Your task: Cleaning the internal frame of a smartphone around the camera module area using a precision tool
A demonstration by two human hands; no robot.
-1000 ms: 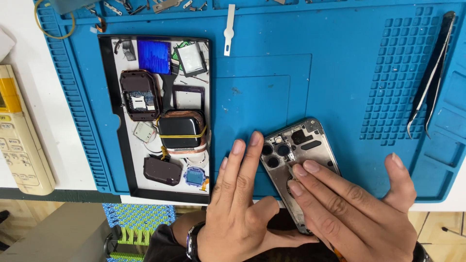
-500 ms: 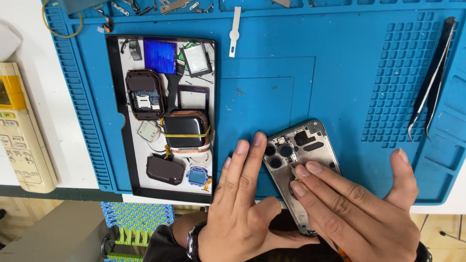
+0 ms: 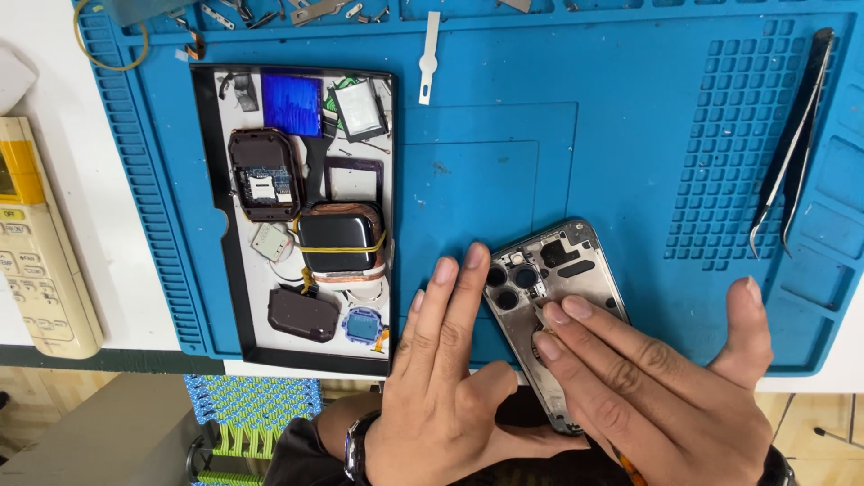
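Several small parts lie in the black tray (image 3: pixel 205 225) on the blue mat (image 3: pixel 630 135). The phone frame (image 3: pixel 553 288) lies on the mat's near edge, the left hand (image 3: pixel 450 378) flat and unclenched beside it. The right hand (image 3: pixel 666 396) presses two fingertips (image 3: pixel 553 315) onto it, possibly pinching a thin tool.

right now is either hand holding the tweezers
No, the tweezers lie untouched at the right side of the blue mat, while the left hand and right hand rest on the phone frame.

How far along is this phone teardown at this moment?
Done: removed parts lie in the black tray. In hand: the left hand steadies the stripped phone frame; the right hand presses inside it. Left: the tweezers lie unused.
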